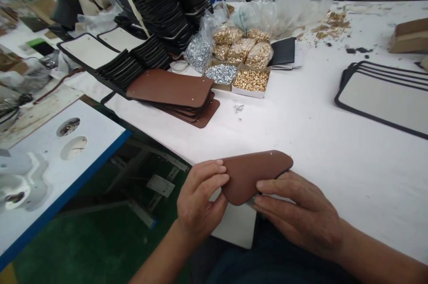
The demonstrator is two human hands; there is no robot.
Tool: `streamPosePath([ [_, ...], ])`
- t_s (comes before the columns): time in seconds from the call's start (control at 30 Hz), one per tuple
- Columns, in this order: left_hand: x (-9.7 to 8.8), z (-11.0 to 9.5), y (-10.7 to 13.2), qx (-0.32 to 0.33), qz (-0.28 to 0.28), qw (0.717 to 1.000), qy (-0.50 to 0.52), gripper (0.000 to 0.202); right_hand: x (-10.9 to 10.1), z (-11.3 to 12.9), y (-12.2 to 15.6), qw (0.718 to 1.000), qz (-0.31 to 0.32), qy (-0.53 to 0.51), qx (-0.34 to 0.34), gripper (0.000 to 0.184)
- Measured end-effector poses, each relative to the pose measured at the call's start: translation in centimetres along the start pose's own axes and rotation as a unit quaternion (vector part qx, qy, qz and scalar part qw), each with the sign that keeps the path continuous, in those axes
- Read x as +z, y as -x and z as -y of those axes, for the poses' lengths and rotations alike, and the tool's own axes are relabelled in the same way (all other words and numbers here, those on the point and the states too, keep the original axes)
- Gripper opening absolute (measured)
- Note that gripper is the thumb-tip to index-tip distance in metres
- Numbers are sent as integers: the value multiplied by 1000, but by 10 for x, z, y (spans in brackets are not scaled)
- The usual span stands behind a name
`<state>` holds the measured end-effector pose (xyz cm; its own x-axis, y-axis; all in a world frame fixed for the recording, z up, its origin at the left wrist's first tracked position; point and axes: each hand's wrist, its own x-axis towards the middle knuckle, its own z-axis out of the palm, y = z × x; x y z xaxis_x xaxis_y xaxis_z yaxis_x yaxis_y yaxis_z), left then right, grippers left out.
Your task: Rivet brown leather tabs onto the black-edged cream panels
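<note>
Brown leather piece [254,174], just one, is being pinched by left hand [197,203] and right hand [301,217] at the white table's [317,141] near edge; two rivet boxes [249,81] sitting well back, bare tabletop between.

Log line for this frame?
left hand: holds brown piece | right hand: holds brown piece | place: white table edge | behind: panel stack, hardware boxes
</note>
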<state>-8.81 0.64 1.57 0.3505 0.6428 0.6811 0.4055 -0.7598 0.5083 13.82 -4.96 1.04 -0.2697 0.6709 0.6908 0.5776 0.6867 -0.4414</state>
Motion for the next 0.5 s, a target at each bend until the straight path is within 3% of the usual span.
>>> streamPosePath([
  [0.5,-5,2,-2,33,71,997,-17,39,-5,-2,-3,999,-3,-28,16,18],
])
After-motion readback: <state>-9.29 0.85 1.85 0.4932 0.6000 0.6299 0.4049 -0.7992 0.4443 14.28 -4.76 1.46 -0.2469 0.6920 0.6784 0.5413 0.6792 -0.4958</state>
